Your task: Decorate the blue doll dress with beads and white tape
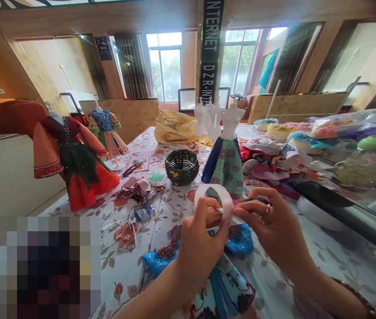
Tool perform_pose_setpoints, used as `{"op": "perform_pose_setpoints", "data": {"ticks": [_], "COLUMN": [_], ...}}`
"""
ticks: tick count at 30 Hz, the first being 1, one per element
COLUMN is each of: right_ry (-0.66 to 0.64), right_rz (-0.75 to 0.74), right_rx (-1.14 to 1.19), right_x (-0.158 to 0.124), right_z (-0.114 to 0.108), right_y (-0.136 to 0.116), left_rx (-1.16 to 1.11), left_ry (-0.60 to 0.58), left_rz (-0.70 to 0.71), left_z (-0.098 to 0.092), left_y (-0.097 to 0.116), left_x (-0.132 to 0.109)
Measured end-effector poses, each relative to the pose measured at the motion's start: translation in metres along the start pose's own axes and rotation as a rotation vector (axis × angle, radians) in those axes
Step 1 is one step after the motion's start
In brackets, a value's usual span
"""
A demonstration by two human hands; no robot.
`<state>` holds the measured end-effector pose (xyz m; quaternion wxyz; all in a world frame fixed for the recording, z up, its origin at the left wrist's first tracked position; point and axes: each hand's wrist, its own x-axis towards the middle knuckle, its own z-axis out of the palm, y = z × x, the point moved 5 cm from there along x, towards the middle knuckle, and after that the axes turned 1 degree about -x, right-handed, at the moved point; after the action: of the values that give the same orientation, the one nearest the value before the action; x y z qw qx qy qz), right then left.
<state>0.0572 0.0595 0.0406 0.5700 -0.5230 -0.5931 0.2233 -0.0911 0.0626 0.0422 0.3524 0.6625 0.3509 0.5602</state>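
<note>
My left hand (204,235) is closed around the near side of a white ribbon loop (208,190), which stands up as a ring above the table. My right hand (270,221) pinches at the loop's right side, fingertips almost meeting those of the left. A bit of pink shows by the right fingers, too small to make out. Below both hands lies a small blue patterned dress (164,254) with a floral skirt and blue strips, partly hidden by my left forearm. Just beyond the loop stands a white mannequin (232,122) in a green and navy skirt (227,164).
A dark woven basket (181,167) sits mid-table, with scissors (132,168) and bead strings (134,232) to its left. Dressed mannequins (71,155) stand at left. A fabric heap (270,164), a black glossy object (347,212) and a plastic jar (370,161) crowd the right.
</note>
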Motion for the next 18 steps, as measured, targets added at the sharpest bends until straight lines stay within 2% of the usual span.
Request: {"op": "perform_pose_setpoints", "data": {"ticks": [10, 18], "right_ry": [-0.085, -0.128], "right_rz": [0.215, 0.320], "right_rx": [0.162, 0.376], "right_x": [0.0039, -0.0001], "right_z": [-0.0001, 0.0066], "right_y": [0.0020, 0.0046], "left_rx": [-0.122, 0.007], "left_ry": [-0.044, 0.004], "left_rz": [-0.110, -0.065], "left_z": [-0.0021, -0.0044], "left_y": [-0.0009, -0.0052], "left_x": [0.0032, 0.0056]}}
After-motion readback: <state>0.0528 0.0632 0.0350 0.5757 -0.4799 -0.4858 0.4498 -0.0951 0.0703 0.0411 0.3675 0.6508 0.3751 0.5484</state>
